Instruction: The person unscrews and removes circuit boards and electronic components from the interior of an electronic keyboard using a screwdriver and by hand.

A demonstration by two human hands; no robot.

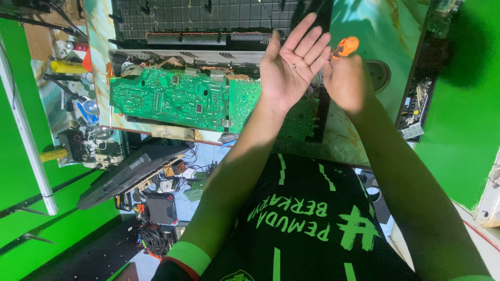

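My left hand (291, 65) is raised palm-up with its fingers spread, and a tiny dark speck that may be a small screw lies in the palm. My right hand (348, 80) is closed around an orange-handled tool (345, 47), likely a screwdriver, whose handle tip sticks out above the fist just right of the left fingertips. Below both hands a long green circuit board (172, 99) lies on the workbench, partly hidden by my left forearm. Behind the board sits a black panel with a grid pattern (198, 15).
The bench has a marbled teal top (375, 26). A cluttered shelf with yellow tools (65, 67) runs along the left. On the floor are a dark device casing (130, 171), a small black box (161, 208) and tangled wires. Green walls enclose both sides.
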